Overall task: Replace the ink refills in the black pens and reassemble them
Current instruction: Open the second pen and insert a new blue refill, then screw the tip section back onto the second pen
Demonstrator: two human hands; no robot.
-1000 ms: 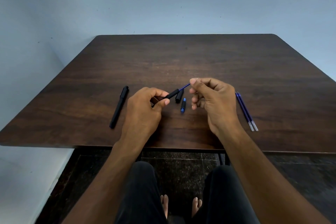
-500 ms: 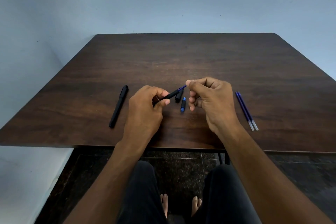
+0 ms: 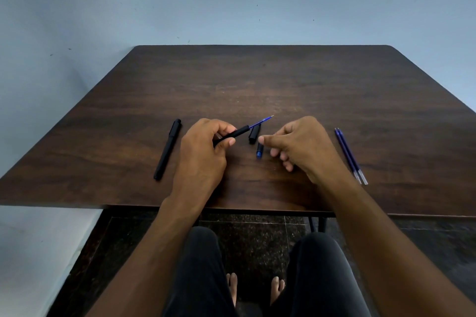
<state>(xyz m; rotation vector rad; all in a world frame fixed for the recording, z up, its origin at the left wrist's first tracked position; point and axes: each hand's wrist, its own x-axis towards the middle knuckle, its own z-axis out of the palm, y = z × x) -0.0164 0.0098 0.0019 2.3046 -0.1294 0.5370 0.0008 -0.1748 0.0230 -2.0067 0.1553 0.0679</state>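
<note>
My left hand (image 3: 203, 152) grips a black pen barrel (image 3: 235, 133), tilted up to the right. A blue refill (image 3: 260, 122) sticks out of the barrel's open end, tip up. My right hand (image 3: 301, 147) hovers just right of it, fingers loosely curled and holding nothing, thumb near a small black-and-blue pen tip piece (image 3: 259, 150) lying on the table. A black cap (image 3: 254, 133) lies just behind that piece. A whole capped black pen (image 3: 168, 149) rests to the left. Two blue refills (image 3: 350, 156) lie side by side on the right.
The dark wooden table (image 3: 257, 85) stands against a pale blue wall. Its near edge runs just above my knees. Black trousers and bare feet show below on a dark speckled floor.
My right hand has let go of the refill's tip and dropped down towards the table by the small tip piece. The refill now sits deeper in the barrel, held by my left hand alone.
</note>
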